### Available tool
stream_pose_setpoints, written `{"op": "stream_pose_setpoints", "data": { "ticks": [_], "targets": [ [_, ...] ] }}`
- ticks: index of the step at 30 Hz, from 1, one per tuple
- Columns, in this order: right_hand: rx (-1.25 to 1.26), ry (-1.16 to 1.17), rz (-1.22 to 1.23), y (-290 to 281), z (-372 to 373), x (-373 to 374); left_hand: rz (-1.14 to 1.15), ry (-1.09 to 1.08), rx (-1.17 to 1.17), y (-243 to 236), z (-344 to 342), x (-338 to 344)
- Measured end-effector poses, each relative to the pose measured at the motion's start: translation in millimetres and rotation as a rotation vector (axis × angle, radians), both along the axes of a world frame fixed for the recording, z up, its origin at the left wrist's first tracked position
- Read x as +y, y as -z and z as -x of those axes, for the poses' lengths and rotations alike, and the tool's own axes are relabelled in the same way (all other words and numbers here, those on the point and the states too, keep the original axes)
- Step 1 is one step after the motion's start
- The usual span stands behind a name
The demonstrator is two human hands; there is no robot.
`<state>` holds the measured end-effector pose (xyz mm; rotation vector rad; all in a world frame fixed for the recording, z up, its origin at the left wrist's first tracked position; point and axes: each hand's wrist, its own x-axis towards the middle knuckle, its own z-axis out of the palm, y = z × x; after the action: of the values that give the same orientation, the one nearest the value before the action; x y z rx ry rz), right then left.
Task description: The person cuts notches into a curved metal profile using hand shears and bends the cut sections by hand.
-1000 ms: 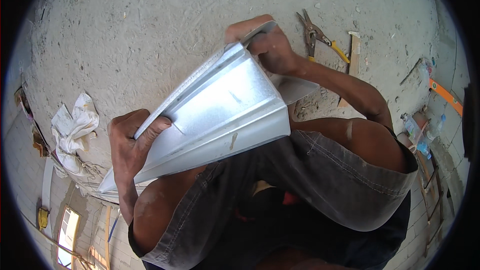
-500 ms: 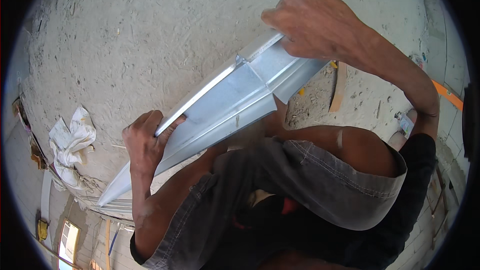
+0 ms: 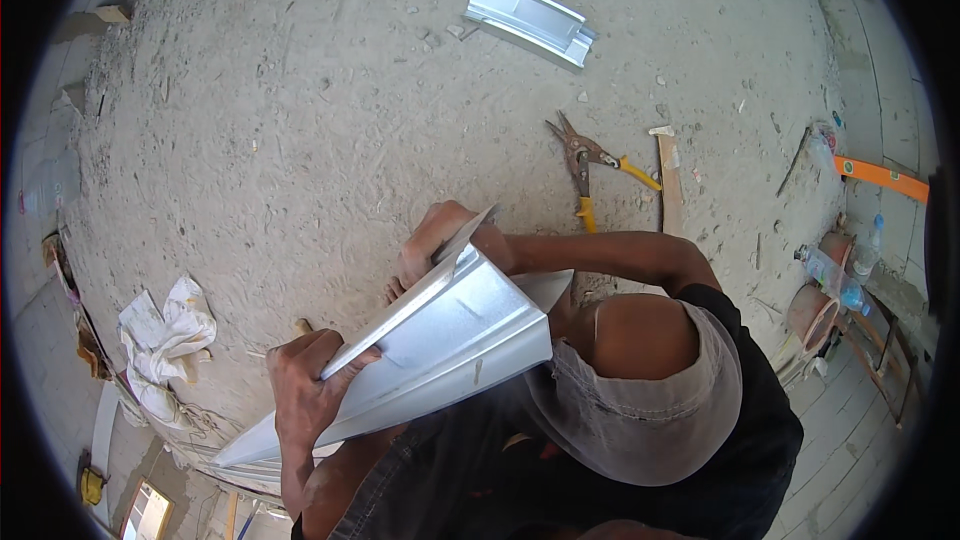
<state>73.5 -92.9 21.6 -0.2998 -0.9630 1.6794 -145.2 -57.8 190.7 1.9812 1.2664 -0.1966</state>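
Observation:
A long galvanized metal channel (image 3: 440,335) lies slantwise across my lap, its far-left end reaching toward the floor. My left hand (image 3: 308,375) is closed round its upper edge, with the thumb on the inner face. At a notch the channel is folded sharply, and the end section bends back behind the rest. My right hand (image 3: 440,237) grips that folded section; part of the hand is hidden behind the metal. Tin snips (image 3: 580,152) with yellow handles lie spread on the floor beyond my right forearm. Farther off rests a short cut piece of channel (image 3: 525,15).
A wooden strip (image 3: 671,185) lies beside the snips. On the right are an orange spirit level (image 3: 880,175) and plastic bottles (image 3: 832,275). A crumpled white sack (image 3: 165,330) is on the left. Dust and small debris cover the concrete floor (image 3: 330,140).
My right hand has swung the channel's end section inward and back, turning a slight bend into a sharp fold. My left hand keeps its hold. The view has shifted, bringing the snips into sight.

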Motion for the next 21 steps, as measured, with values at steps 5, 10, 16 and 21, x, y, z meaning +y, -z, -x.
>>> {"op": "stream_pose_setpoints", "data": {
  "ticks": [5, 10, 16, 21],
  "targets": [
    [-1.691, -0.044, -0.493, -88, -128, 51, -0.277, 0.061, 0.09, 39, 2, 1],
    [-2.0, -0.148, -0.451, -125, -123, 52, -0.26, 0.062, 0.113, 39, 0, 4],
    [-0.586, 0.07, -0.102, -23, -77, 36, -0.053, -0.129, 0.025, -5, 7, 0],
    [0.431, 0.061, 0.047, -17, 34, -5, 0.037, -0.006, 0.033, 0, -18, 3]
  ]
}}
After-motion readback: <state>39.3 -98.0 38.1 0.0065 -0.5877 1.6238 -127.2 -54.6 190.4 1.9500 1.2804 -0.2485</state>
